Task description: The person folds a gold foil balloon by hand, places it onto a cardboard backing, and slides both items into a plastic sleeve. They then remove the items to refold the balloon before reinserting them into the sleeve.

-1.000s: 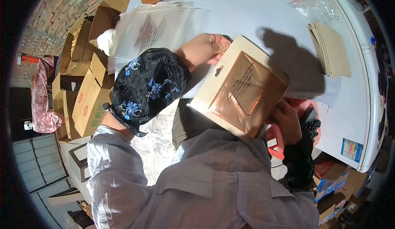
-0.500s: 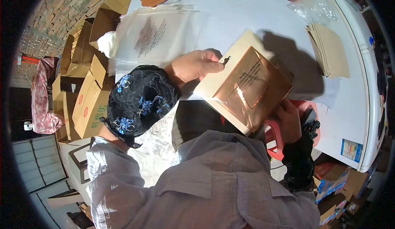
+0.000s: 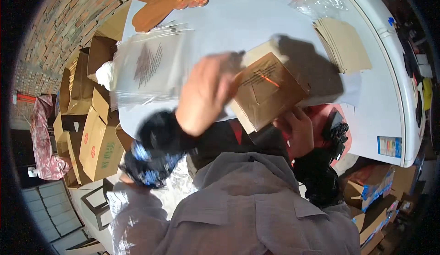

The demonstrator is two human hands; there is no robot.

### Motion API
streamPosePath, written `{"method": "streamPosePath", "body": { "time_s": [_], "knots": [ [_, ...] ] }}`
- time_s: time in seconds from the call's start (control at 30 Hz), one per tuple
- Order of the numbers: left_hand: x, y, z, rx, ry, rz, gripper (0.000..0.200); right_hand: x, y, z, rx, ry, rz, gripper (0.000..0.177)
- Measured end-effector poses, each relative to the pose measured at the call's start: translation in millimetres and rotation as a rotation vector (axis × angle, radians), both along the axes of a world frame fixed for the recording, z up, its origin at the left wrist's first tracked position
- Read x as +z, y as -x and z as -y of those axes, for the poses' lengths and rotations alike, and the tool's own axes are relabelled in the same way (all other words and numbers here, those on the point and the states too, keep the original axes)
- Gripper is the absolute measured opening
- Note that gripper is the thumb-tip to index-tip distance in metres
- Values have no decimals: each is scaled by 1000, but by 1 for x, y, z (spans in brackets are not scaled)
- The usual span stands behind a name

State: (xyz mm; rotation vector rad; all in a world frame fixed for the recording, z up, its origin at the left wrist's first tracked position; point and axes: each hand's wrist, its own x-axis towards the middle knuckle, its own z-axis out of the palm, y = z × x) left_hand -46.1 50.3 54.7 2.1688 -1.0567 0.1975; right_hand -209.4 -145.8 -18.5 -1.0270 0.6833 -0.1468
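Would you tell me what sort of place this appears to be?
Likely a packing workshop: brown cardboard cartons stacked by a brick wall, clear printed plastic bags piled on the white table, and a stack of flat tan card sleeves.

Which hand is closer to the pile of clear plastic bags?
Left. The left hand is just beside the pile of clear plastic bags; the right hand is farther away, across the flat tan cardboard packet it grips.
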Motion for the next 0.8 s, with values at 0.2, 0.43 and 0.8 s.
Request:
{"method": "streamPosePath", "body": {
  "time_s": [0.2,0.43,0.8],
  "knots": [
    [-41,79,2,-67,-121,68,75,5,-1,-21,-58,-34,98,23],
    [-65,50,5,27,1,83,72,-10,-14,-30,85,-96,153,31],
    [-63,38,12,111,-89,-52,71,14,6,21,61,1497,181,36]
  ]
}}
